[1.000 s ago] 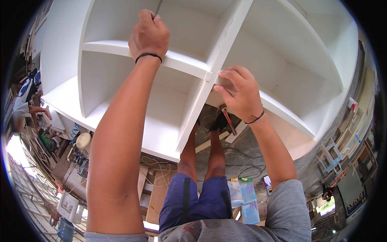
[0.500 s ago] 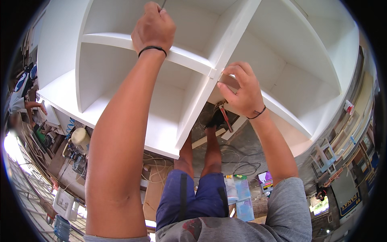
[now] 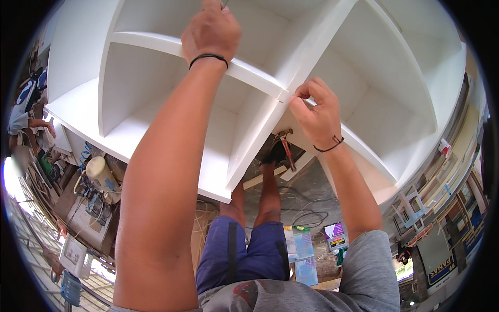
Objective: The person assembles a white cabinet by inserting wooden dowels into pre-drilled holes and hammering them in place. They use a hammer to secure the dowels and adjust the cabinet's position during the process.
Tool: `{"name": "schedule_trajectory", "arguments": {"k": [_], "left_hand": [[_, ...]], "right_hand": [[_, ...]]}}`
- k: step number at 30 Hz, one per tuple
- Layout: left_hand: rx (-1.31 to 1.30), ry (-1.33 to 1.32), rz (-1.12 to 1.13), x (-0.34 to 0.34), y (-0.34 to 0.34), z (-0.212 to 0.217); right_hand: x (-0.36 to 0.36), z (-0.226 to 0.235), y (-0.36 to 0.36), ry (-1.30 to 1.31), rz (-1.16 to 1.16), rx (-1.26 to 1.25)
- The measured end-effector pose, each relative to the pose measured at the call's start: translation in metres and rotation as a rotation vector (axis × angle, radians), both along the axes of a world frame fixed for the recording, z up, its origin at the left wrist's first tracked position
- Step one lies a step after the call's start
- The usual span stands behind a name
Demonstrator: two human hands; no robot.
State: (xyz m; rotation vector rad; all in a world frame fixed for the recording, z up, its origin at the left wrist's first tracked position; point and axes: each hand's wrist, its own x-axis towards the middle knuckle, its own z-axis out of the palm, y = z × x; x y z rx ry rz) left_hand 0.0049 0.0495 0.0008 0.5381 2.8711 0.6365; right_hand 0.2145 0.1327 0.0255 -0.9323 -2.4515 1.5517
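A thin dark rod (image 3: 225,3) appears to be gripped by the left hand (image 3: 212,34), which is curled into a fist; most of the rod is hidden by the fist or cut off by the upper rim. It is probably light and stiff, easily held in a closed grip, though its far end should be watched near painted faces.

The thumb and forefinger of the right hand (image 3: 318,109) are bent close together; whether anything is pinched cannot be told. They are held just beside the front edge of the upright (image 3: 261,139), near its joint with the shelf (image 3: 254,78).

The white cabinet (image 3: 254,112) lies in front of and around both hands. It is judged heavy, rigid and rather smooth, its corners easily chipped; the thick front edges between the hands are best grasped, rather than the flat panels.

Straight edges are met below the left hand and to the left of the right hand. Room is left in the hollow compartments on either side of the upright. Below the right hand, a hammer (image 3: 288,152) and loose cables (image 3: 312,216) are seen near the legs.
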Motion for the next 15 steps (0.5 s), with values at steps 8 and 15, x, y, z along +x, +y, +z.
{"name": "schedule_trajectory", "arguments": {"k": [8,15], "left_hand": [[-0.055,-0.026,0.003,-0.002,-0.001,0.001],[-0.067,-0.024,0.010,-0.001,0.000,0.005]], "right_hand": [[-0.004,0.004,-0.004,0.022,0.146,0.349],[-0.013,0.016,-0.009,-0.136,0.144,0.310]]}}
